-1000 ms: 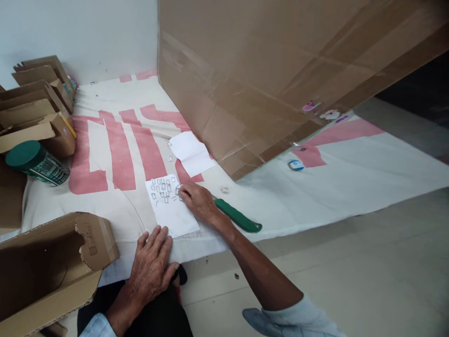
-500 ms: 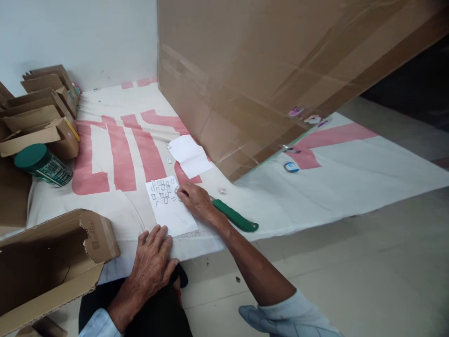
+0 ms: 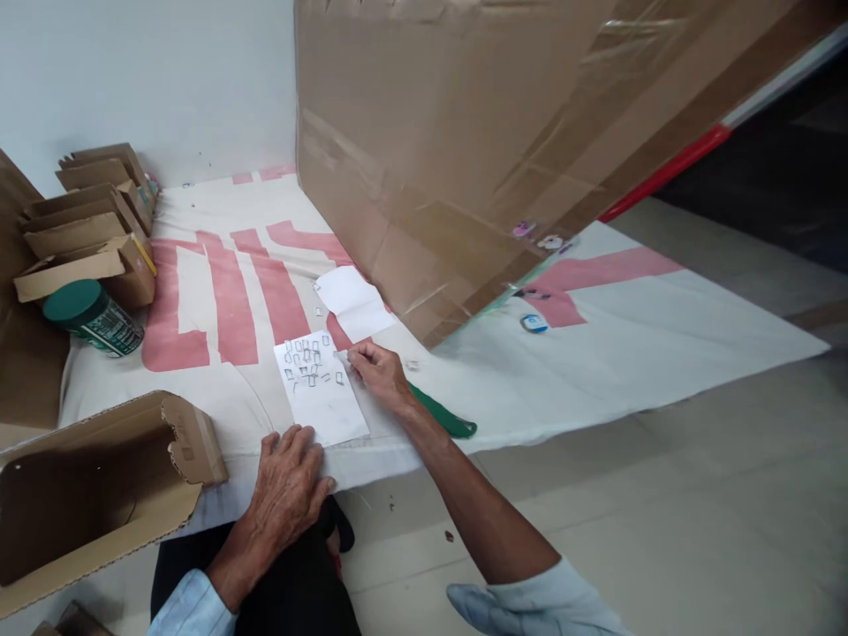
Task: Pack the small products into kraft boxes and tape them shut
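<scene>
A white sheet (image 3: 328, 411) lies near the table's front edge, with several small dark-outlined rectangles on its upper half. My left hand (image 3: 290, 477) rests flat at the sheet's lower left corner, fingers spread. Just right of the sheet's upper part is my right hand (image 3: 379, 371), its thumb and fingertips pinched together on something too small to make out. Partly behind my right wrist lies a green-handled tool (image 3: 445, 413). A second, creased white paper (image 3: 354, 303) sits farther back.
A big taped cardboard box (image 3: 450, 159) stands at the back right. An open carton (image 3: 192, 442) is at the front left, a green-lidded jar (image 3: 99, 322) and cardboard holders (image 3: 106, 221) behind it. A blue-and-white roll (image 3: 533, 323) lies at the right.
My right hand has moved slightly right, off the sheet's edge, uncovering a rectangle there. My left hand has stayed in place. The view has shifted a little.
</scene>
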`<state>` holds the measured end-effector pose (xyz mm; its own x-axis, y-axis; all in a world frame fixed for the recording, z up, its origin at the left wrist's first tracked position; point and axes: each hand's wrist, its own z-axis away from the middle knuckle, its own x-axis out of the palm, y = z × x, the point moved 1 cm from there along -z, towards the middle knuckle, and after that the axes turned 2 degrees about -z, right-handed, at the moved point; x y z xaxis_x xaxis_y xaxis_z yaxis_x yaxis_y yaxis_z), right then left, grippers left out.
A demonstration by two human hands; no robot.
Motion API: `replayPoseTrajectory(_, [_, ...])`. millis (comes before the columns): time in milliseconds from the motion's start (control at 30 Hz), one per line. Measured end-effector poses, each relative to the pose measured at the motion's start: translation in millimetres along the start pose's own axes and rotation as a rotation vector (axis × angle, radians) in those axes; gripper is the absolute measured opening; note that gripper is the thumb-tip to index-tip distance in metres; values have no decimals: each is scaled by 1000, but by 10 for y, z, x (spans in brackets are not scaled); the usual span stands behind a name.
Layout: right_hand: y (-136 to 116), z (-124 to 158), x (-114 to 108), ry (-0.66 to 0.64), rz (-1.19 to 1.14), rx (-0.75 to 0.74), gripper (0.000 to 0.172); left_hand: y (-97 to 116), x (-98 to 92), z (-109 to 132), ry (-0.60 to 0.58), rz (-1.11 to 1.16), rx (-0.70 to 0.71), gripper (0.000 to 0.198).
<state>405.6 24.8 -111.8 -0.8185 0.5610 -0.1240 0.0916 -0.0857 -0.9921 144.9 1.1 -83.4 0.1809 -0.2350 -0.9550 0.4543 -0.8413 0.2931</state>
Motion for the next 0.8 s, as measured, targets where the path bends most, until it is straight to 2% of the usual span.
replayPoseTrajectory(133, [-128,32,-9,-16,-24,-24,41,8,-48,-32,20,12,-3,24])
replayPoseTrajectory(233, [-316,226,16,-85,-43,-113,38,-5,-133,-62,169,112,-35,23])
replayPoseTrajectory(333, [-547,547,71,-90,36,-301,28,-13,-274,-132,320,448,-148,21])
replayPoseTrajectory(367, [-618,662,94,-78,86,-389,24,-11,-320,-166,323,629,-197,23])
replayPoseTrajectory(467, [-767,963,169,-78,238,-688,18,13,-424,-268,229,1218,-324,45])
replayPoseTrajectory(533, [-798,1097,204,-98,319,-833,17,32,-461,-307,201,1461,-370,54])
replayPoseTrajectory(667, [-792,1225,214,-138,381,-908,19,49,-476,-290,179,1585,-414,52])
replayPoseTrajectory(800, [-836,1286,187,-148,271,-812,15,33,-483,-229,179,1603,-423,49])
